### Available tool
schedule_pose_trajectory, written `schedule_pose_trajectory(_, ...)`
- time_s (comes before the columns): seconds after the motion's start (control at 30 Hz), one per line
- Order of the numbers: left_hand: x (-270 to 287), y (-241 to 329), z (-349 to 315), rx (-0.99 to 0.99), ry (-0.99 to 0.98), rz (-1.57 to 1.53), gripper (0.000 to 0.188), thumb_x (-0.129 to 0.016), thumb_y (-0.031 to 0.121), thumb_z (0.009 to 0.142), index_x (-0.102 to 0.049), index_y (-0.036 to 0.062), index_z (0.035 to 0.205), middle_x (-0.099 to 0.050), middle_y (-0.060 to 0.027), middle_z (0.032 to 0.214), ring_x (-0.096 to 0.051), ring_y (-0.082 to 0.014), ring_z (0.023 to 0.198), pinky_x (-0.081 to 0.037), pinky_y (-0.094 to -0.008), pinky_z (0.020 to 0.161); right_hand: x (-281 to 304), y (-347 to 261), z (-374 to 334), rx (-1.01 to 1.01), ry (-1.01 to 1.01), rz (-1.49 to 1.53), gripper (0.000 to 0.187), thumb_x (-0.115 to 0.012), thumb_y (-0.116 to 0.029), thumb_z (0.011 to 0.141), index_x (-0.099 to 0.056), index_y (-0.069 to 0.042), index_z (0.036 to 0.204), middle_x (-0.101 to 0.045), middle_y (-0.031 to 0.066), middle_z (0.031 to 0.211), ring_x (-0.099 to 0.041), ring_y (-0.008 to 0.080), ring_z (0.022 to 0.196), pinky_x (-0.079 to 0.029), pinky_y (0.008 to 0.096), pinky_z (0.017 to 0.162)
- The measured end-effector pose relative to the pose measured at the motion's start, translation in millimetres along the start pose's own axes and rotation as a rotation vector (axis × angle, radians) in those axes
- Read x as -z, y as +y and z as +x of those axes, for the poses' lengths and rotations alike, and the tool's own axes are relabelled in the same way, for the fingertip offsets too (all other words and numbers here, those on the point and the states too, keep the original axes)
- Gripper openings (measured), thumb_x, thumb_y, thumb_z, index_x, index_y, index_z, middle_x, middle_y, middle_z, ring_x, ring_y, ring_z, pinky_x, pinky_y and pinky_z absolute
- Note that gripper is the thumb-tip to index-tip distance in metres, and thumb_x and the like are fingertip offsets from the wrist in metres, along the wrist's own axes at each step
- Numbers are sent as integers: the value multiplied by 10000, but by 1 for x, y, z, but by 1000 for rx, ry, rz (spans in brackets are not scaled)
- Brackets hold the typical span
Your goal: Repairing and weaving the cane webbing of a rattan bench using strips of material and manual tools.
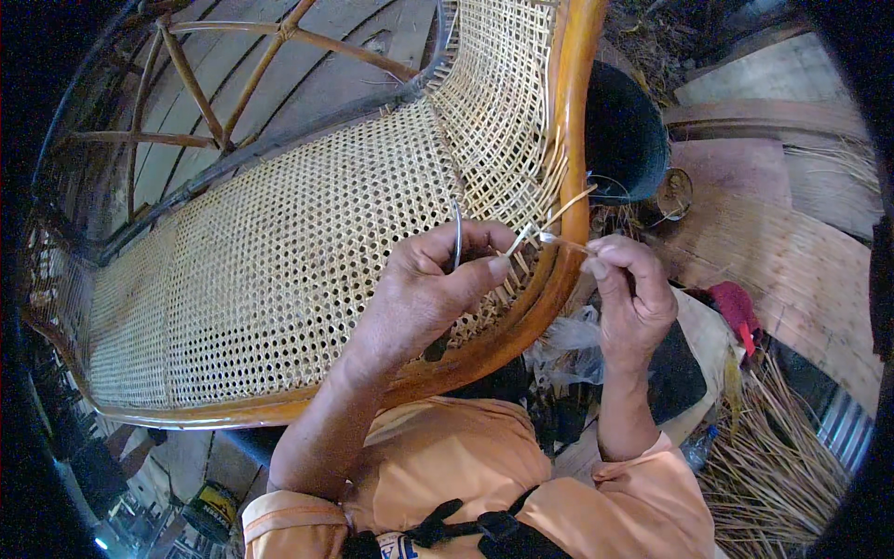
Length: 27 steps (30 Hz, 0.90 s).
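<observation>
My left hand (pixel 428 284) is closed over the woven cane seat (pixel 298 233), near its bend. A thin curved metal tool (pixel 457 233) sticks up from its grip; a dark end shows below the palm. Its thumb and fingertips pinch a pale cane strand (pixel 521 238) by the frame. My right hand (pixel 633 293), to the right of the frame, pinches a thin brownish strip (pixel 570 245) between thumb and forefinger. The strip's whitish end reaches the pale strand. Loose cane ends (pixel 559 191) stick out along the glossy wooden frame (pixel 575 102).
Beyond the frame stands a dark bucket (pixel 626 135). A bundle of long cane strips (pixel 778 456) lies at the lower right, near a red cloth (pixel 734 310) and clear plastic (pixel 570 343). Wooden boards (pixel 764 242) cover the right side. Cane struts (pixel 191 88) rise at the upper left.
</observation>
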<state>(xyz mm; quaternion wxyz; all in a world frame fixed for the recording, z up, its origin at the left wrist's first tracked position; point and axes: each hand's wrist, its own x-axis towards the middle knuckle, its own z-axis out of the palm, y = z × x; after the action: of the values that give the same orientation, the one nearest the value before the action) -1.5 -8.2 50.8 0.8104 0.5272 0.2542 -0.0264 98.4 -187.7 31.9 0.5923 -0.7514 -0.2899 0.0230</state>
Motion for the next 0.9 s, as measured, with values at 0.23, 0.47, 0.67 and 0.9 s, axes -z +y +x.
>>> schedule_pose_trajectory(0.23,0,2,-1,29,-4,-48,199,-623,58,796,-621,10,988,-598,24,740,-481,-26,570,-401,-172,526,-6,2,1,154,-21,-225,156,-617,81,753,-600,-35,857,-641,105,853,-624,223,796,-494,300,744)
schedule_pose_trajectory(0.47,2,0,-1,18,-19,-25,184,-618,71,806,-627,11,981,-587,37,742,-471,-17,598,-381,-169,532,-2,3,0,184,3,-133,209,-614,109,730,-596,-46,868,-642,104,846,-626,222,786,-498,302,734)
schedule_pose_trajectory(0.67,10,-3,-3,14,-47,-56,188,-601,79,823,-624,10,997,-582,41,772,-468,-20,622,-384,-169,553,-4,8,-3,165,8,-188,193,-626,104,719,-588,-34,849,-645,94,833,-626,215,777,-500,311,730)
schedule_pose_trajectory(0.9,0,6,-8,39,226,-25,127,-596,91,831,-607,15,932,-579,4,742,-507,-48,576,-411,-188,518,38,46,-23,-412,433,40,118,-540,-111,896,-594,-36,969,-623,56,872,-575,128,749,-483,273,690)
